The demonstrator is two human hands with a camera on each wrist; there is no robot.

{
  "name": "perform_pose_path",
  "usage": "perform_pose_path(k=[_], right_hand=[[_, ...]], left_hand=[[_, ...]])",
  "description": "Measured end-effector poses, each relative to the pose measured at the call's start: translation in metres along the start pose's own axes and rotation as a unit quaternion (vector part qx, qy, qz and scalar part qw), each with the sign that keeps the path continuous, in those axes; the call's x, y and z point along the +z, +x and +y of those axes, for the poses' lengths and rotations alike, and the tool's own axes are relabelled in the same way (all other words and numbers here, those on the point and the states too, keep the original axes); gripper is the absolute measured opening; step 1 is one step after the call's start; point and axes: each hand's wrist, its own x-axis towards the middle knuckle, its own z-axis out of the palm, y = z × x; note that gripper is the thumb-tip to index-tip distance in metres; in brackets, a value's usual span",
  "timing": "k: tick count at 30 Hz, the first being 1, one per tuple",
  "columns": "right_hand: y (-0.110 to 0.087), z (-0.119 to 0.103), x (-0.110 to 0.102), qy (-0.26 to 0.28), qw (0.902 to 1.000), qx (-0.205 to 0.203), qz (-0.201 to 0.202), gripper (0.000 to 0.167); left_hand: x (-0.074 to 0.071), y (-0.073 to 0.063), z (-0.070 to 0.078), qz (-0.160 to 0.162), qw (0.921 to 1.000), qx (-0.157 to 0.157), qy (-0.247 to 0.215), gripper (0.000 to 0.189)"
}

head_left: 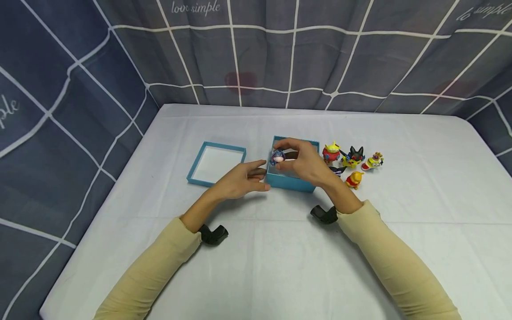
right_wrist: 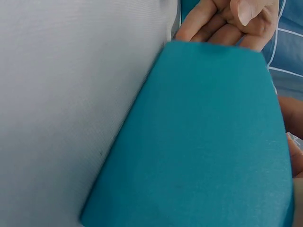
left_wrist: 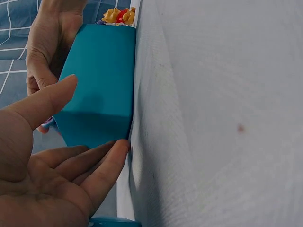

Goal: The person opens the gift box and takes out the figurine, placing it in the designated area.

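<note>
My right hand (head_left: 306, 164) reaches over the blue box (head_left: 291, 182) and pinches a small blue-purple donkey figurine (head_left: 278, 157) between thumb and fingers, above the box's left part. The box stands without its lid, and the hand hides much of its inside. At the box's left side, my left hand (head_left: 240, 180) has its fingers extended and thumb apart. In the left wrist view, its fingertips (left_wrist: 122, 145) are against or very near the lower edge of the box's end. The right wrist view is mostly filled by the box's long side (right_wrist: 199, 132).
Left of the box lies its blue-rimmed lid (head_left: 196, 161), white inside facing up. Several figurines stand to the right: a red one with a yellow-green head (head_left: 331, 152), a black-eared yellow one (head_left: 353, 156), a colourful one (head_left: 372, 161) and a yellow bear in red (head_left: 354, 179).
</note>
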Motion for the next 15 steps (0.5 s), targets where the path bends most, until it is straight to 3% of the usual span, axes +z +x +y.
perform_pose_path(k=[7, 15], right_hand=[[-0.0005, 0.0006, -0.0010, -0.007, 1.0000, -0.007, -0.001, 0.042], [-0.0003, 0.0000, -0.0031, 0.017, 0.9991, 0.004, -0.038, 0.044]], left_hand=[[0.0001, -0.0010, 0.0006, -0.001, 1.0000, 0.002, 0.000, 0.078], [0.0008, -0.0007, -0.0005, 0.009, 0.9998, 0.014, 0.013, 0.072]])
